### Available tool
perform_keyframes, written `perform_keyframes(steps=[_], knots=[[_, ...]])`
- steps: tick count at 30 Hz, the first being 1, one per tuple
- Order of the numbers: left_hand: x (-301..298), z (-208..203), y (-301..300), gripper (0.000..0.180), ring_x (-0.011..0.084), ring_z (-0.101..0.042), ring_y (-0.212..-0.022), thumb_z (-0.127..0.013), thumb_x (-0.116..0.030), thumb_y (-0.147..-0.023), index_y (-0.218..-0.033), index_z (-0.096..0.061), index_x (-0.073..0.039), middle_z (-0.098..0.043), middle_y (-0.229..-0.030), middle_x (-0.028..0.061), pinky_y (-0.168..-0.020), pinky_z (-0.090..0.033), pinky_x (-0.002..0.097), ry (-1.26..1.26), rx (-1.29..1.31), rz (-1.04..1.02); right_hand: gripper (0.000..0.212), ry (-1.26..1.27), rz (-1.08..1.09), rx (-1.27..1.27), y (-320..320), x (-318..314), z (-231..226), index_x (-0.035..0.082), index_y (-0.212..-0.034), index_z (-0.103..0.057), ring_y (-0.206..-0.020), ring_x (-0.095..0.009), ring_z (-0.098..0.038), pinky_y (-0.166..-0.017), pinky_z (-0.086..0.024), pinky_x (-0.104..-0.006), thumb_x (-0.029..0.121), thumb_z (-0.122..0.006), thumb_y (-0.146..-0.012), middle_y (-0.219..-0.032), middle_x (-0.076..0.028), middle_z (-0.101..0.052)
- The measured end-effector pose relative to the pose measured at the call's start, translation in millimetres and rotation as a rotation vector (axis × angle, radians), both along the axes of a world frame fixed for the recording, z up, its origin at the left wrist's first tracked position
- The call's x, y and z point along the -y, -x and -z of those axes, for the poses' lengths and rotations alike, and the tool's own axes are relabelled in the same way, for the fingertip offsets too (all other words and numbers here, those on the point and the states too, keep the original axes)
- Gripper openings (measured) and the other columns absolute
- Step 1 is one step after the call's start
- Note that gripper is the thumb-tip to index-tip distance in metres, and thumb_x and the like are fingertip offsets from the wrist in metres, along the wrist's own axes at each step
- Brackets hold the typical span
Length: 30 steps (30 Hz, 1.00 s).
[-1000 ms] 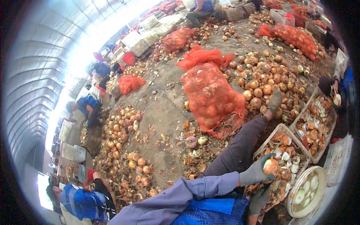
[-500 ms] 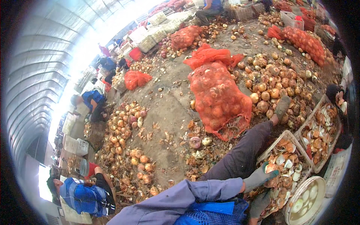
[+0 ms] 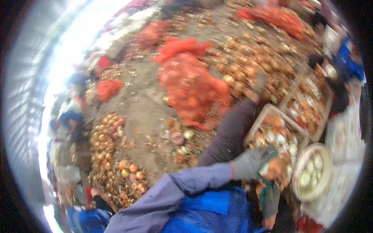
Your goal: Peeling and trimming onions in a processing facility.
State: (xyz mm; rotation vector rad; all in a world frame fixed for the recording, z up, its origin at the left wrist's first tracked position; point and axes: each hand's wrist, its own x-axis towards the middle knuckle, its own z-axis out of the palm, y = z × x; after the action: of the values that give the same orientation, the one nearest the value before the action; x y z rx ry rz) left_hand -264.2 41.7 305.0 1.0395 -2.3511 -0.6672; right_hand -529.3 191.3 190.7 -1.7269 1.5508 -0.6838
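My left hand [image 3: 250, 161], in a grey glove with green-tinted fingertips, is closed around a brown-skinned onion [image 3: 275, 167] above the near crate. Just below it is my right hand [image 3: 269, 200], in a grey-green glove, close to the same onion. Motion blur and the other hand hide its fingers. In front of both hands, the plastic crate [image 3: 253, 126] is heaped with onion skins [image 3: 272, 123] and pale pieces. A round white bucket [image 3: 297, 186] stands to the right, with several peeled onions [image 3: 311, 171] in it.
A second crate [image 3: 325, 116] of skins adjoins the first. Beyond my outstretched leg [image 3: 229, 128] lie a full red mesh sack [image 3: 192, 91] and a wide pile of onions [image 3: 248, 64]. More onions [image 3: 103, 136] lie at left. Co-workers [image 3: 87, 219] sit at left and right.
The view has swung to the right and blurred, so the scene sits farther left. My left hand stays closed on the onion; more of my right hand now shows below it.
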Motion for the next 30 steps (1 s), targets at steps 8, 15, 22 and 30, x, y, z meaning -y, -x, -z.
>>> perform_keyframes(steps=[8, 15, 22, 30], knots=[[17, -6, 11, 0.095, 0.0467, -0.055, -0.139, -0.093, -0.040, -0.074, -0.155, -0.054, -0.010, -0.049, -0.159, 0.0240, -0.114, -0.049, 0.0580, 0.139, 0.017, 0.218, 0.031, -0.335, 0.192, 0.326, -30, 8, -83, 0.005, -0.123, -0.071, -0.053, -0.008, -0.052, -0.047, -0.042, -0.0256, 0.031, -0.056, -0.112, -0.076, -0.002, -0.066], [-15, 39, 39, 0.087, 0.0348, -0.063, -0.134, -0.094, -0.025, -0.081, -0.154, -0.053, -0.003, -0.063, -0.145, 0.0176, -0.112, -0.054, 0.0466, -0.297, -0.353, -0.080, 0.037, 0.096, 0.152, -0.341, -66, -19, -67, -0.002, -0.133, -0.062, -0.099, -0.048, -0.070, -0.090, -0.055, -0.0582, 0.022, -0.061, -0.104, -0.109, -0.028, -0.072], [-26, 74, 32, 0.087, 0.0267, -0.067, -0.128, -0.091, -0.023, -0.088, -0.158, -0.046, 0.001, -0.066, -0.143, 0.0147, -0.108, -0.057, 0.0384, -0.998, -0.776, -0.359, 0.040, -0.294, 0.293, 0.061, -53, -2, -89, 0.000, -0.135, -0.060, -0.091, -0.049, -0.071, -0.083, -0.055, -0.0562, 0.031, -0.054, -0.111, -0.097, -0.028, -0.073], [-28, 90, 37, 0.066, 0.0232, -0.068, -0.124, -0.078, -0.031, -0.100, -0.153, -0.055, 0.000, -0.068, -0.140, 0.0115, -0.107, -0.057, 0.0383, -1.403, -1.086, -0.253, 0.039, -0.269, 0.443, 0.313, -61, -6, -72, 0.002, -0.139, -0.062, -0.090, -0.051, -0.070, -0.083, -0.056, -0.0556, 0.026, -0.059, -0.109, -0.097, -0.027, -0.073]])
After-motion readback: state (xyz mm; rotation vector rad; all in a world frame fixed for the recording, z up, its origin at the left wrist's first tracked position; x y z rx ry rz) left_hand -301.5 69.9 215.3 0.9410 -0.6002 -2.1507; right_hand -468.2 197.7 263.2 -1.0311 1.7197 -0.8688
